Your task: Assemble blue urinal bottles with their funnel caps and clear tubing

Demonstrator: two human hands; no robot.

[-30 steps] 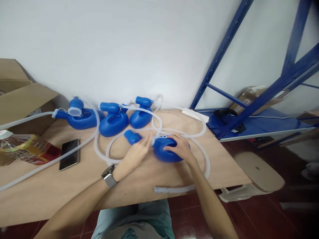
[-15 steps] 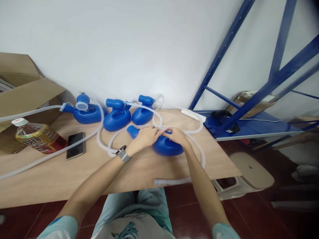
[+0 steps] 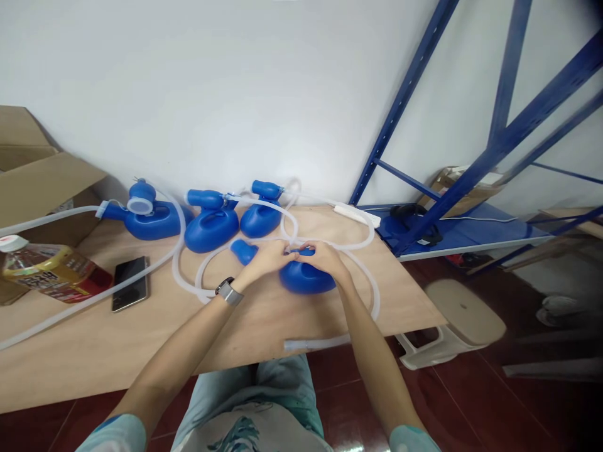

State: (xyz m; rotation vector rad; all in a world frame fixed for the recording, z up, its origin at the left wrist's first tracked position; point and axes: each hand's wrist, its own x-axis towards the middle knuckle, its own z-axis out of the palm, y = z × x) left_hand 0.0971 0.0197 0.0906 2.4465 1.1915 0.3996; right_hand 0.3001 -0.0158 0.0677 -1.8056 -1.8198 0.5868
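Note:
In front of me a blue plastic urinal bottle [image 3: 308, 281] with a handle opening lies on its side on the wooden table. My left hand [image 3: 269, 257] is closed at its neck, fingertips pinched together; what exactly they pinch is covered. From the other side my right hand [image 3: 326, 257] pinches at the same neck end, its fingertips almost meeting those of the left. A blue funnel-shaped mouthpiece [image 3: 243, 251] pokes out beyond my left hand. Clear hose [image 3: 374, 289] loops around the bottle, with a free end [image 3: 296, 345] near the table's front edge.
Three more blue urinal bottles [image 3: 211, 229] with hoses stand along the wall. At left are a cardboard box [image 3: 42, 188], a drink bottle [image 3: 56, 273] and a phone [image 3: 130, 284]. A white power strip [image 3: 355, 215] lies at the back right, near a blue shelf rack [image 3: 400, 107] and a stool [image 3: 464, 311].
My left hand has moved from beside the bottle onto its neck. The right hand has shifted from the handle to the neck, so both hands now meet there. The view has shifted slightly.

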